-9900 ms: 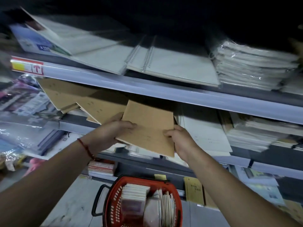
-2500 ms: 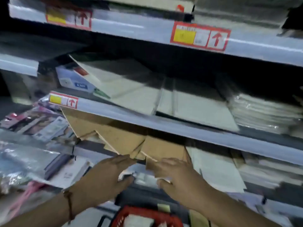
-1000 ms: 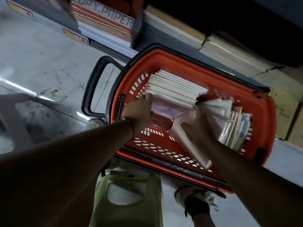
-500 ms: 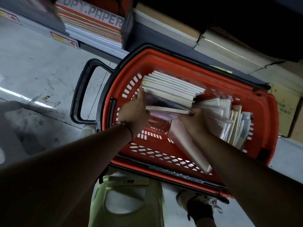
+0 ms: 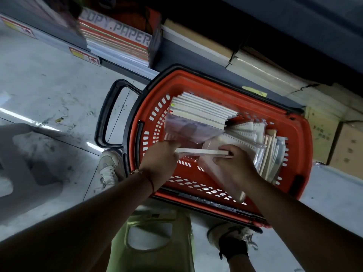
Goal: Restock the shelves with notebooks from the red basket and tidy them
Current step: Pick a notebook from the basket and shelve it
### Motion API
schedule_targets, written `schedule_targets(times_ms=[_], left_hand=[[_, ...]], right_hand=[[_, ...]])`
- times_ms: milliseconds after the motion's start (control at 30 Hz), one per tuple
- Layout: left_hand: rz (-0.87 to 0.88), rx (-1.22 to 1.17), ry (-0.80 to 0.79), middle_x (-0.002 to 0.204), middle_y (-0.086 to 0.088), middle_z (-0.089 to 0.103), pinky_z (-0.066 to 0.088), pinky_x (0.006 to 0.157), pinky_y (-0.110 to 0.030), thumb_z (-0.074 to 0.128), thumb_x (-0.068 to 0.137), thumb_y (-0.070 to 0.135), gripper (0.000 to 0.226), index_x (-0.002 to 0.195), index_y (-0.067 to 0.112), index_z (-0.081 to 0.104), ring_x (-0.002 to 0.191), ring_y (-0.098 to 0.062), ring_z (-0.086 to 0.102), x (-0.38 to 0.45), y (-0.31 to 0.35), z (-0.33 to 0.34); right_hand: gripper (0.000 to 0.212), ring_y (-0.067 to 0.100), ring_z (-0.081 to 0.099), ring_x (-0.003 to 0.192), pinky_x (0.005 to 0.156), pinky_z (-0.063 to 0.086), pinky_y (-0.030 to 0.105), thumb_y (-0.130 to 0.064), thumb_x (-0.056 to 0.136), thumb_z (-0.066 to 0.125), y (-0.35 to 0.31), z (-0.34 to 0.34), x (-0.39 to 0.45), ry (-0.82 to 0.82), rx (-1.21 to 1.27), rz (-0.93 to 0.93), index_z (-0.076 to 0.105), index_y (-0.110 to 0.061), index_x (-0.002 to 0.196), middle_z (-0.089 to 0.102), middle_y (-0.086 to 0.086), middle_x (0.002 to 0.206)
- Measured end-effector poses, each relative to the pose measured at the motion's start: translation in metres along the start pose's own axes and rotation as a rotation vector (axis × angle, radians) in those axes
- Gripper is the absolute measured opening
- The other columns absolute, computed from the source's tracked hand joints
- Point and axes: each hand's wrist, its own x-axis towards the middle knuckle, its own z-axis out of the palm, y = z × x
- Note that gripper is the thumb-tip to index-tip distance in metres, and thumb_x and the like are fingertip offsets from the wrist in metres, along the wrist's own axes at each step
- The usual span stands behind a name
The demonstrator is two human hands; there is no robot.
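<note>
I see both hands on one notebook [image 5: 202, 152] mid-frame over the red basket [image 5: 294, 138]. Left hand [image 5: 164, 157] grips its left end, right hand [image 5: 232, 163] its right. Long axis runs hand to hand; lift looks next.

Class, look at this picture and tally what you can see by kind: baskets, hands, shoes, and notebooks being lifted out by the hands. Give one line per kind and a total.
Red basket: 1
Hands, left hand and right hand: 2
Shoes, pale shoe and dark shoe: 2
Notebook held between both hands: 1
Total: 6
</note>
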Motion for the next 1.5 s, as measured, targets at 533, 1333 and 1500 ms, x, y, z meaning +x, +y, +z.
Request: schedule_targets(times_ms=[533, 1333, 1500], left_hand=[[0.280, -0.733, -0.062, 0.101, -0.003, 0.078, 0.057, 0.087, -0.029, 0.075, 0.085, 0.012, 0.020, 0.103, 0.003, 0.076, 0.097, -0.018, 0.073, -0.130, 0.132, -0.188], [0.357, -0.931, -0.146, 0.119, -0.017, 0.071, 0.054, 0.098, -0.043, 0.079, 0.083, 0.016, 0.025, 0.108, 0.014, 0.078, 0.112, -0.034, 0.068, -0.373, 0.291, -0.334], [0.536, -0.906, -0.011, 0.121, -0.021, 0.069, 0.048, 0.103, -0.052, 0.085, 0.068, 0.033, 0.052, 0.111, 0.007, 0.074, 0.114, -0.038, 0.065, -0.410, 0.332, -0.384]], right_hand=[[0.022, 0.029, 0.071, 0.101, 0.089, 0.056, 0.034, -0.010, 0.087, 0.067, -0.135, -0.125, -0.185, -0.272, 0.365, -0.006, 0.072, -0.007, 0.108, 0.075, 0.012, 0.107], [0.033, 0.027, 0.070, 0.105, 0.088, 0.058, 0.036, -0.018, 0.085, 0.064, -0.359, -0.291, -0.521, -0.242, 0.515, -0.693, 0.066, -0.012, 0.117, 0.073, 0.008, 0.115], [0.032, 0.020, 0.070, 0.103, 0.093, 0.056, 0.037, -0.019, 0.081, 0.063, -0.395, -0.316, -0.566, -0.204, 0.488, -0.889, 0.068, -0.017, 0.112, 0.074, 0.004, 0.114]])
